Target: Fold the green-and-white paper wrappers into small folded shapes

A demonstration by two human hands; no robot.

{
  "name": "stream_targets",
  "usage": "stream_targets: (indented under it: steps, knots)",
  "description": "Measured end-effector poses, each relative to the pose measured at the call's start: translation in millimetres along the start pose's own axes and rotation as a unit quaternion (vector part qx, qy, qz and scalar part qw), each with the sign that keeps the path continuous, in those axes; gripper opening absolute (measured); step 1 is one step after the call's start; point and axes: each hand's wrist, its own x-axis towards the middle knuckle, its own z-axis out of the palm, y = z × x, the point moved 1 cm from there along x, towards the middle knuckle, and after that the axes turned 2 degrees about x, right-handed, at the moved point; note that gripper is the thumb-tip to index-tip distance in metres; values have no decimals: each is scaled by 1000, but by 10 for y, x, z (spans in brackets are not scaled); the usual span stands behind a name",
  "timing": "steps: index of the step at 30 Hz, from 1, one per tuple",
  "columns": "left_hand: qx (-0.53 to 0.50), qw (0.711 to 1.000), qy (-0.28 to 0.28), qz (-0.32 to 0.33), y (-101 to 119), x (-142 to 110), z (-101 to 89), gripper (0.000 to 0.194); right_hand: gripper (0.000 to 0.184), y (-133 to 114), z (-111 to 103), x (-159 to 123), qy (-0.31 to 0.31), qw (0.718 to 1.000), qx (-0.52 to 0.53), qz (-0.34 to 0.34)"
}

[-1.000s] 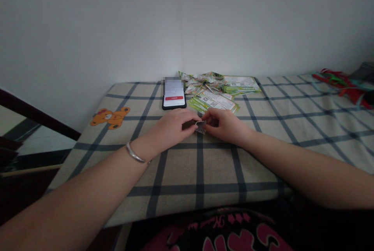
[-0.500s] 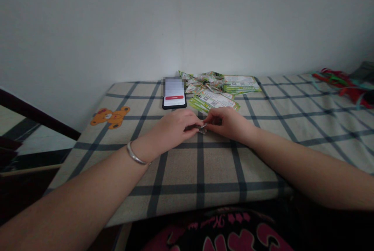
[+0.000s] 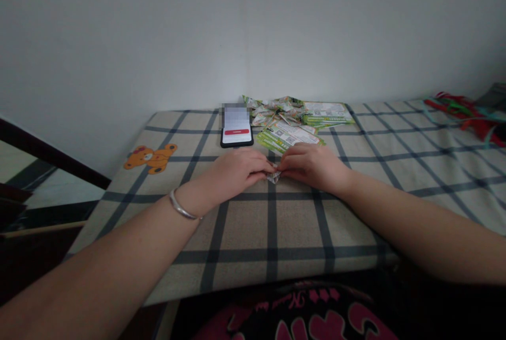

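Observation:
My left hand [image 3: 233,171] and my right hand [image 3: 310,165] meet at the middle of the checked cloth [image 3: 276,213]. Both pinch a small folded piece of paper [image 3: 274,176] that rests on the cloth between their fingertips. Most of the paper is hidden by my fingers. A silver bangle [image 3: 179,207] circles my left wrist. Just beyond my hands lies a pile of green and white paper slips [image 3: 292,118], some flat and some folded.
A phone [image 3: 236,128] with a lit screen lies left of the slips. An orange bear patch [image 3: 150,157] marks the cloth at the left. Red and green ribbons [image 3: 466,113] lie at the far right. A white wall [image 3: 237,29] stands behind; the cloth's left edge drops off.
My fingers have closed in over the small paper, which was more visible a second ago. Both hands stay in nearly the same spot.

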Motion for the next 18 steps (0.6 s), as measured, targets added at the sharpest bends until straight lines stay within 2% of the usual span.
stream_targets:
  steps: [4,9,18]
  knots:
    - [6,1000,-14,5,-17,-2,-3,23,27,-8,-16,6,-16,997,-49,-49]
    - [42,998,-28,36,-11,-3,-33,24,28,-30,-34,15,-36,988,-107,-103]
    - [39,994,-89,39,35,-18,-147,29,24,-100,-72,39,-53,986,-116,-107]
